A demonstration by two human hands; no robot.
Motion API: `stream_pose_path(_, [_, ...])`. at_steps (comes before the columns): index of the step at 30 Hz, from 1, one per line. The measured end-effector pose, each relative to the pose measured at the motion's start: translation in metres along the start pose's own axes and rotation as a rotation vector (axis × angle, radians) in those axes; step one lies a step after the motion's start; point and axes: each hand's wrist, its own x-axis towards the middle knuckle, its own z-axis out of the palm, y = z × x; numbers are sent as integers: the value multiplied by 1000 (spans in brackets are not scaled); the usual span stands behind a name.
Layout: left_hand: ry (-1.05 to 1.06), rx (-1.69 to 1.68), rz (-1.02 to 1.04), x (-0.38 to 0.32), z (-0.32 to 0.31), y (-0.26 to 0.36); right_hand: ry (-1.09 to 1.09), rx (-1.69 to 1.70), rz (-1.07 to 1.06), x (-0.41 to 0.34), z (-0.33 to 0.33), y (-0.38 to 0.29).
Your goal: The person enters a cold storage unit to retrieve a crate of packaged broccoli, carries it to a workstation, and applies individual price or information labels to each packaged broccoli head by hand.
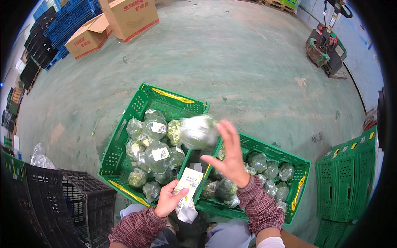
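Observation:
My left hand [170, 198] grips a folded strip of printed labels [189, 179] over the near rim of the left green crate [119, 148]. A plastic-wrapped head of broccoli [199, 131], blurred by motion, is in the air by that crate's right side. My right hand [230, 152] is just right of it, fingers spread; whether a fingertip still touches it I cannot tell. In the left crate lie several wrapped broccoli heads [157, 156], some bearing labels. More wrapped broccoli [257, 161] fills the right green crate [305, 186], partly hidden by my right forearm.
Black plastic crates [90, 198] stand at the near left, stacked green crates [344, 179] at the right. Cardboard boxes [133, 18] and blue pallets [71, 23] are at the far left. A pallet truck [327, 49] is parked at the far right on the concrete floor [217, 55].

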Motion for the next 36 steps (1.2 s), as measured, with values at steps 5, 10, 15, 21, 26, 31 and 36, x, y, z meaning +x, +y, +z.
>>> stream_pose_path(5, [-14,235,72,-9,3,-4,-516,548,342,-61,8,-7])
stream_pose_path(10, [-261,680,418,-10,21,8,-537,697,489,-126,4,-16])
stream_pose_path(15, [-397,671,3,-18,23,-3,-510,540,600,-156,-11,-18])
stream_pose_path(21, [-319,484,-224,-17,10,-6,32,140,706,-157,-44,67])
stream_pose_path(26, [-241,277,-209,-10,15,-2,-652,-495,289,-197,13,98])
stream_pose_path(31, [-226,284,-133,-15,19,-9,-331,-531,-24,-209,18,102])
stream_pose_path(36, [-290,473,95,-9,28,-2,-367,-171,237,-183,6,82])
